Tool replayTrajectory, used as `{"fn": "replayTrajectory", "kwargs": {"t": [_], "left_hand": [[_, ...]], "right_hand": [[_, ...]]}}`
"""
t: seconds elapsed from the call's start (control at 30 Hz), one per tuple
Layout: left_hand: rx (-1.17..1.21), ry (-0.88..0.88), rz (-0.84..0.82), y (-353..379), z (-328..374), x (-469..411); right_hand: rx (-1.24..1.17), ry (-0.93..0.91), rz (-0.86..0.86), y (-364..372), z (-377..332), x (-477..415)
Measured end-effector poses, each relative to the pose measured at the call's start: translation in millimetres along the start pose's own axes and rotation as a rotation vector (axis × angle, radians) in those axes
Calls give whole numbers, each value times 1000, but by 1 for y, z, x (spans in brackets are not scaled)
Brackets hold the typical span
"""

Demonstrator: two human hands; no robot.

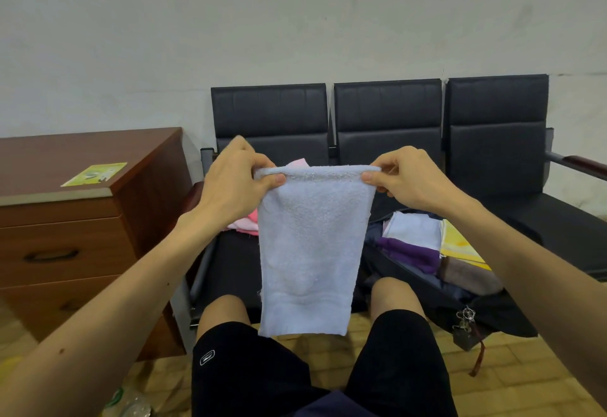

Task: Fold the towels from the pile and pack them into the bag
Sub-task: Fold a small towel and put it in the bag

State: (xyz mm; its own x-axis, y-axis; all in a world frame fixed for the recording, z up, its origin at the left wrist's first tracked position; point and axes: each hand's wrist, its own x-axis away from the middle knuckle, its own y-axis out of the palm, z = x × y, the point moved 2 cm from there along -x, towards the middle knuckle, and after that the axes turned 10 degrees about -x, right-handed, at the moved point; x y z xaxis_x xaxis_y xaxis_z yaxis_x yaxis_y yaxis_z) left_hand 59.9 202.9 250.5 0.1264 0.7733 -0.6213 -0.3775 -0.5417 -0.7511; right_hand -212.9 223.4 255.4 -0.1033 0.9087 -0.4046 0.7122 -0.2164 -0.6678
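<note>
Black bench (492,154) against a grey wall (295,22), cabinet (82,219) at its left end. Left hand (236,180) and right hand (410,180) pinch the top corners of a hanging towel (308,252); it half hides the pink pile (246,223) on the left seat. Bag (499,315) open mid-bench.
</note>
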Motion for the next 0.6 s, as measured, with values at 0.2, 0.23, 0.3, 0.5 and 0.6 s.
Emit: {"fn": "replayTrajectory", "kwargs": {"t": [0.2, 0.23, 0.3, 0.5, 0.6], "left_hand": [[504, 101, -192, 8, 19, 6], [548, 61, -180, 11, 21, 8], [590, 5, -105, 14, 26, 10], [667, -47, 17, 14, 28, 8], [615, -95, 16, 18, 18, 9]], "right_hand": [[-424, 218, -155, 34, 40, 18], [-625, 263, -148, 40, 43, 21], [-974, 334, -123, 53, 43, 30], [-1128, 508, -380, 127, 31, 80], [-1198, 546, -408, 139, 24, 86]]}}
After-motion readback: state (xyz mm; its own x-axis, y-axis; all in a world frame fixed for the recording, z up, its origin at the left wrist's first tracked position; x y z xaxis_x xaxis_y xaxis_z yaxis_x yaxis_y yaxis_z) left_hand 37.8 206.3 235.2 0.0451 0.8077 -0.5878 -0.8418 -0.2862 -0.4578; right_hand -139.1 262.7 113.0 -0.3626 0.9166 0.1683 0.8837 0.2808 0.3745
